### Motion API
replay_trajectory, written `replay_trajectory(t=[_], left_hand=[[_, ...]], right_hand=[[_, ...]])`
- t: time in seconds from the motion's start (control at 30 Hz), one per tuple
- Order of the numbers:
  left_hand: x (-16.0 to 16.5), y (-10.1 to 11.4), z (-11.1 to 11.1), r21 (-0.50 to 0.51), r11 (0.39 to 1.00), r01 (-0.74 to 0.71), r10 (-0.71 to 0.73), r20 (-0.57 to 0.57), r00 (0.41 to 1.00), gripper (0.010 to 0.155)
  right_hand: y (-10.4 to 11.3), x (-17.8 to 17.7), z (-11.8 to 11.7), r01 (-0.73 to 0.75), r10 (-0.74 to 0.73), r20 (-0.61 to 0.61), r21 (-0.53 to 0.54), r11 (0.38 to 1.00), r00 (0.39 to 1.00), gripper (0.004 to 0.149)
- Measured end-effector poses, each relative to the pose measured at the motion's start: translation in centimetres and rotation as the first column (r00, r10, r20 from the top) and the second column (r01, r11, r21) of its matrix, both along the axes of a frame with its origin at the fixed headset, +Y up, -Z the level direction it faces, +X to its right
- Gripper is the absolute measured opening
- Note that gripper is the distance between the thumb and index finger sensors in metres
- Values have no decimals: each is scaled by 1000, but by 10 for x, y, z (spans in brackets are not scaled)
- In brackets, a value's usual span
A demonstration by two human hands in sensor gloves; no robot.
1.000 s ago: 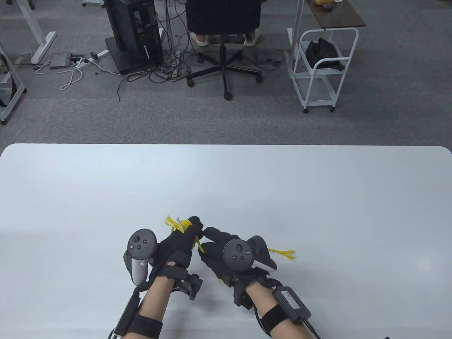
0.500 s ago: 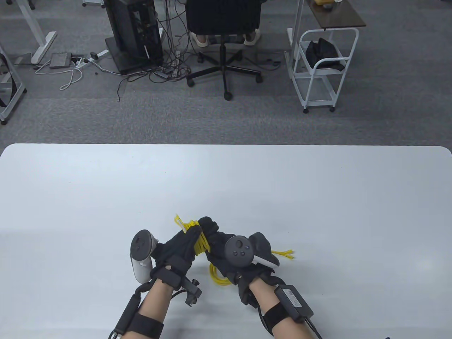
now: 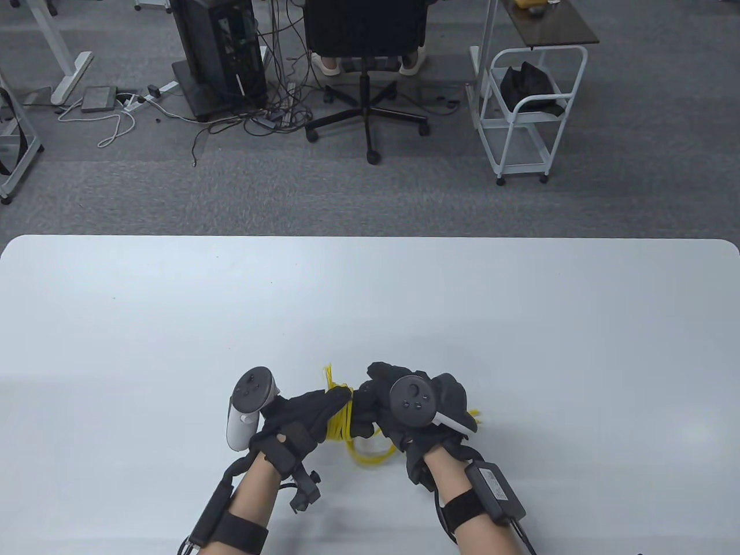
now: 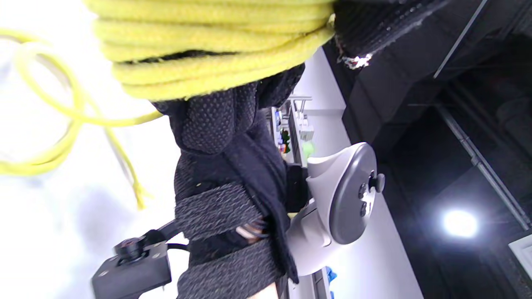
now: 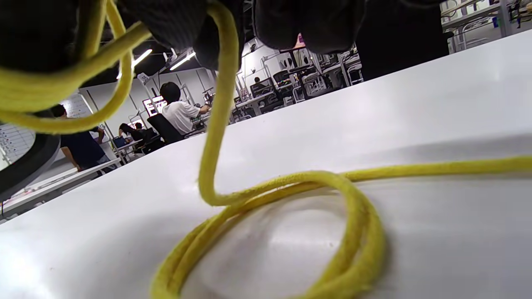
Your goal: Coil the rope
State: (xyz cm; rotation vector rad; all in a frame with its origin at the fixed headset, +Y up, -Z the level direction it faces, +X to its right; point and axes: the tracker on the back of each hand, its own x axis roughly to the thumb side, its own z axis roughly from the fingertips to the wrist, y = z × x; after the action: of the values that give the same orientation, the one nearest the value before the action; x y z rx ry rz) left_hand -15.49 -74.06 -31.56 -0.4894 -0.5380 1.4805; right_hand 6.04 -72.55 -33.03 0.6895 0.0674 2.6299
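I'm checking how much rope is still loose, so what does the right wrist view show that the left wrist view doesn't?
Only the right wrist view shows slack rope lying in loops on the white table, one strand rising to the right hand. Only the left wrist view shows several turns wound tight around the left hand, plus its tracker. Both show the yellow rope and loose loops.

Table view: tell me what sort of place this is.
Probably an open office or lab workspace. Beyond the white table the floor is grey carpet, with a swivel office chair someone is sitting in, an open computer tower trailing cables, and a white trolley. The right wrist view shows more desks and seated people.
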Motion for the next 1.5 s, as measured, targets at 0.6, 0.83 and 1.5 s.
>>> replay_trajectory(t=[0.6, 0.83, 1.5], left_hand=[[-6, -6, 1, -107, 979, 171, -180, -76, 981, 62], [-6, -4, 2, -80, 975, 206, -216, -154, 964, 63], [-25, 5, 5, 102, 995, -13, 56, -434, 899, 59]], right_hand=[[12, -15, 13, 271, -270, -19, 64, 961, 963, 44], [13, -14, 15, 267, -264, -44, 99, 959, 964, 43], [-5, -38, 17, 49, -64, -147, -102, 994, 987, 42]])
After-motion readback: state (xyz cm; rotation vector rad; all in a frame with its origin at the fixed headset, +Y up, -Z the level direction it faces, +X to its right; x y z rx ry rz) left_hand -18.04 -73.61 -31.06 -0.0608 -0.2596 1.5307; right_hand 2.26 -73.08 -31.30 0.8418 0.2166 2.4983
